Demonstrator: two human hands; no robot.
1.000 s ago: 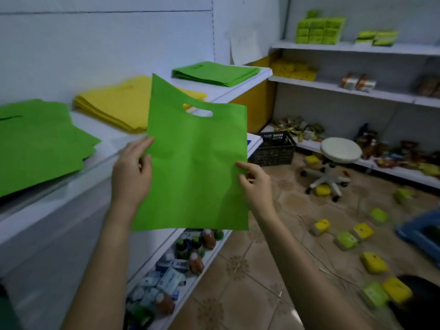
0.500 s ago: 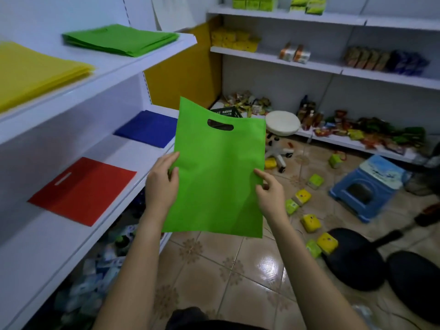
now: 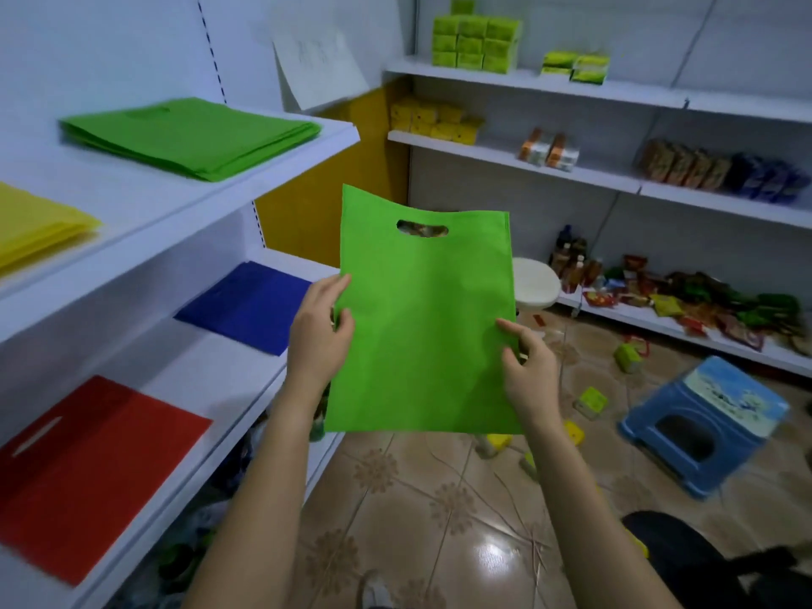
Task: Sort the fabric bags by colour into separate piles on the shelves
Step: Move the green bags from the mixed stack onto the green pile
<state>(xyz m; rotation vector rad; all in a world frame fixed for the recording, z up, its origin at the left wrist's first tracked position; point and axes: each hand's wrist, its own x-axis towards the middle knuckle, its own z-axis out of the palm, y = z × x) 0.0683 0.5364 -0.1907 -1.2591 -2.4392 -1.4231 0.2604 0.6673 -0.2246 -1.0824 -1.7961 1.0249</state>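
I hold a flat green fabric bag upright in front of me, its cut-out handle at the top. My left hand pinches its left edge and my right hand pinches its right edge. On the upper shelf to the left lie a green pile and, nearer, a yellow pile. The lower shelf carries a blue bag and a red bag.
Shelves with packaged goods line the back wall. A white stool stands behind the held bag, a blue plastic stool sits on the tiled floor at right, and small yellow and green packs lie scattered around it.
The view has swung right and down, away from the upper shelf piles. The green bag stays held by both hands and now hangs in front of the shelf end, over the floor.
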